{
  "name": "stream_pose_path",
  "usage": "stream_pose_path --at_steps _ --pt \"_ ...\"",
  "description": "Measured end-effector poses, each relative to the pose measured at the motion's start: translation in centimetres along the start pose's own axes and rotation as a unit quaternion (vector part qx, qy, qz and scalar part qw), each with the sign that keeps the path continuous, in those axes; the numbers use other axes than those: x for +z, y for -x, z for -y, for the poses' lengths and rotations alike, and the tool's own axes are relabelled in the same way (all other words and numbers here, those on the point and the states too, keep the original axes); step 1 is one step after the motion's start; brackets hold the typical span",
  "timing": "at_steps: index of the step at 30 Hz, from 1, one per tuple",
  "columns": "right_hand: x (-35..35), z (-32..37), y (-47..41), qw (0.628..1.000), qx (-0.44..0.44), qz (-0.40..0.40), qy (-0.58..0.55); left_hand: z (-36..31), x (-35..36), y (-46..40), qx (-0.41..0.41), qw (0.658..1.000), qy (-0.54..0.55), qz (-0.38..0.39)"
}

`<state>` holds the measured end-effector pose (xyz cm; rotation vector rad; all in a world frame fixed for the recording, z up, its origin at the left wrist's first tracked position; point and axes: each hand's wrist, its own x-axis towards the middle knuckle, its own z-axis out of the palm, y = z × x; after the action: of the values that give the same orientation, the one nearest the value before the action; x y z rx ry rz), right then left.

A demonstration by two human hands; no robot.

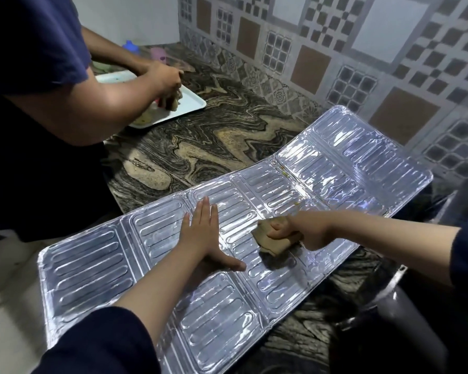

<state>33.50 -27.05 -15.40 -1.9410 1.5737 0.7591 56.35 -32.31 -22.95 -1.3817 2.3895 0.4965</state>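
Observation:
A long shiny foil splash-guard panel with ribbed sections lies flat across the marbled counter, its left end hanging past the counter edge. My left hand presses flat on the panel's middle, fingers straight and thumb spread. My right hand grips a tan sponge and holds it against the panel just right of my left hand. Both my forearms wear dark sleeves.
Another person in a dark blue shirt stands at the left, both hands working over a white tray. A blue cup and a pink cup stand at the back. Patterned wall tiles run behind the counter.

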Motion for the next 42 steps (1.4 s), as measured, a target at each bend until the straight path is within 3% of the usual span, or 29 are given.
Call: stream_pose_path --at_steps 13,20,26,36,42 --pt "0.9 0.0 3.7 0.993 0.000 0.116 -0.005 0.0 -0.1 0.1 -0.003 1.000 -0.004 0.001" --pt "2.2 -0.9 3.4 0.981 0.072 0.171 -0.054 -0.1 -0.1 0.0 -0.007 1.000 -0.006 0.004" --pt "0.6 0.0 3.6 0.971 0.105 0.214 -0.023 0.0 -0.1 0.3 -0.004 1.000 -0.006 0.001" --pt "-6.8 -0.3 4.3 0.991 0.073 -0.025 -0.110 2.7 -0.1 2.8 -0.026 0.998 -0.020 0.053" --pt "-9.1 1.9 -1.7 0.942 -0.005 -0.295 -0.160 4.2 0.4 4.8 -0.042 0.997 -0.016 0.067"
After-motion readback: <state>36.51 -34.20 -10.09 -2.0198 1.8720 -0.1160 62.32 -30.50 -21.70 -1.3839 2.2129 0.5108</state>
